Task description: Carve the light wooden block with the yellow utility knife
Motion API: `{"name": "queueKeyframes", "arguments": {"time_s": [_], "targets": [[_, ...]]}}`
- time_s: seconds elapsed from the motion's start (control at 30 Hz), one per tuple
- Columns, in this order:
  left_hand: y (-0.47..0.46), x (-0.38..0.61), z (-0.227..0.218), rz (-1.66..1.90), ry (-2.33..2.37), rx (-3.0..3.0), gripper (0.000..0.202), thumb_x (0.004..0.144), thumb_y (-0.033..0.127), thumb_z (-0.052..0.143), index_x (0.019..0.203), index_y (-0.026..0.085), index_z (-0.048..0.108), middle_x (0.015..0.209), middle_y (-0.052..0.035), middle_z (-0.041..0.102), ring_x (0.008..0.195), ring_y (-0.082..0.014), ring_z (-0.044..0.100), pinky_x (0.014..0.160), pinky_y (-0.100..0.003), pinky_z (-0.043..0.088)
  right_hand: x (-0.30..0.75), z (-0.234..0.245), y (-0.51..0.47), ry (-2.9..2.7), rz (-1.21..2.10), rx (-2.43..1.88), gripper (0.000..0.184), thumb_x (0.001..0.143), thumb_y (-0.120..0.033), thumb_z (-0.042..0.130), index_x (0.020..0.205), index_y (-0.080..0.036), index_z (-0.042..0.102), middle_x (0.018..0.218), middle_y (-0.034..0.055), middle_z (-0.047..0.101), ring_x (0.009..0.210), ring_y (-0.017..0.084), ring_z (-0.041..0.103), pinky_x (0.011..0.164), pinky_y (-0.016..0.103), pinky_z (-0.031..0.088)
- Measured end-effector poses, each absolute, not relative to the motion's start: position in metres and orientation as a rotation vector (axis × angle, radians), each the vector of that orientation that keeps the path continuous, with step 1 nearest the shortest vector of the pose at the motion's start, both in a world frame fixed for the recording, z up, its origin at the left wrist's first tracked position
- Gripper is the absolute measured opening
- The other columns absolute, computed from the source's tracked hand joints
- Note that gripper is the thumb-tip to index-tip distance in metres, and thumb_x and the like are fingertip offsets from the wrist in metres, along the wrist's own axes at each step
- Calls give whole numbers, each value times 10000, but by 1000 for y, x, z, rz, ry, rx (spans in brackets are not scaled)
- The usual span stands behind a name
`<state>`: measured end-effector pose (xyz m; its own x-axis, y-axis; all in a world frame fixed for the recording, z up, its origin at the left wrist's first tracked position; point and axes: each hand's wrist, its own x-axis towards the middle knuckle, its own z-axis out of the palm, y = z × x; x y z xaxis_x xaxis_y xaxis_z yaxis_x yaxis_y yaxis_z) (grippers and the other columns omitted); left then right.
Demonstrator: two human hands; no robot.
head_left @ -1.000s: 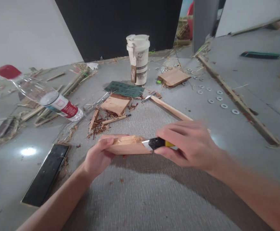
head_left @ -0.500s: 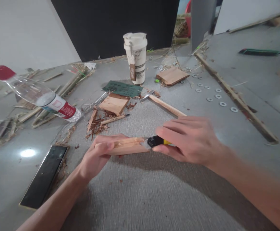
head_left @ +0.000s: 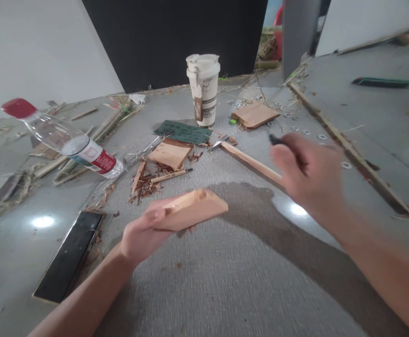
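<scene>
Pale oblong wooden block (head_left: 193,213), one only, is held just over the grey ribbed work surface (head_left: 204,290), its long axis running left to right and its far right end tipped slightly upward. The left hand (head_left: 146,229) is the nearer: its fingers are closed round the block's left end, thumb along the top edge. From the right hand (head_left: 306,168), the block lies to the left and closer to the wearer, well apart, with the free end pointing roughly that way. The right hand's fingers are curled tight round one black-ended tool (head_left: 276,139); blur and the grip hide the rest of it.

Beyond the block lie one slim tan wooden stick with a dark tip (head_left: 171,176), a heap of reddish-brown shavings (head_left: 144,187) too many to count, and one metal-headed tool with a pale wooden handle (head_left: 251,164). Flat squarish tan wood pieces number two, one near the shavings (head_left: 171,153), one farther right (head_left: 256,114). Outward again: one dark green sheet (head_left: 183,132), one white lidded cup (head_left: 204,91), one clear red-capped plastic bottle (head_left: 79,147), one glossy black rectangular slab (head_left: 69,257). Grey metal washers (head_left: 342,165) are several, some too small or covered to count.
</scene>
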<state>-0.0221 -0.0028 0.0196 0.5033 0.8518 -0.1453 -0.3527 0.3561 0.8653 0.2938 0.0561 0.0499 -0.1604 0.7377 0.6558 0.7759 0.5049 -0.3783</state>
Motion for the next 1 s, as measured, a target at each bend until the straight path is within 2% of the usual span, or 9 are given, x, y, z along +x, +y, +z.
{"name": "queueKeyframes", "arguments": {"time_s": [0.1,0.17,0.27,0.33,0.43,0.53,0.63,0.87,1.0], "targets": [[-6,-24,10,838,672,866,846,763,471,689,1552,192,559,1329,-145,713,1070,-313,675,944,-421,509,277,43,44,-2070,266,-1088,335,1105,-468,482,871,-242,561,539,-82,431,423,100,394,452,274,318],[-8,-25,6,777,663,928,998,690,422,746,1632,260,455,1543,-108,597,1302,-376,591,1120,-489,437,265,38,34,-2155,460,-989,295,1103,-484,489,994,-227,586,597,-77,503,466,100,448,485,260,355],[-8,-24,7,683,644,1100,1161,641,394,829,1689,324,336,1636,-73,507,1512,-442,402,1277,-588,258,254,33,23,-2210,611,-895,317,1095,-522,507,1047,-215,570,659,-71,545,528,93,472,519,245,350],[-7,-20,12,660,695,1212,1191,679,368,823,1717,350,238,1643,-72,485,1537,-436,373,1300,-627,210,251,33,20,-2247,585,-856,346,1097,-541,500,1012,-212,569,674,-68,553,541,89,457,526,248,324],[-8,-13,19,649,853,1388,1226,711,316,782,1737,359,112,1702,-86,384,1518,-434,398,1287,-653,257,250,34,18,-2300,461,-814,409,1104,-574,475,950,-207,571,698,-54,565,577,97,465,559,270,307],[-11,-9,21,673,981,1497,1294,697,356,795,1742,341,32,1759,-106,253,1528,-476,361,1272,-684,276,248,36,16,-2355,365,-798,453,1108,-587,459,891,-205,568,711,-42,568,597,108,478,576,295,291],[-13,-8,20,691,1046,1497,1330,688,355,801,1736,362,-17,1760,-99,229,1560,-479,301,1274,-689,275,246,37,14,-2397,285,-778,477,1117,-583,434,865,-202,572,717,-34,576,596,119,474,586,312,287],[-12,-4,20,697,1052,1457,1279,670,394,755,1740,247,70,1704,-168,322,1524,-486,331,1259,-701,272,247,41,13,-2378,220,-766,484,1129,-565,411,859,-198,574,707,-34,568,601,119,463,586,309,298],[-13,-3,20,698,1055,1469,1270,680,374,741,1741,249,56,1721,-155,302,1520,-466,342,1265,-690,248,247,42,13,-2388,196,-767,483,1132,-558,405,851,-201,570,701,-32,570,595,120,456,587,312,293]]}}
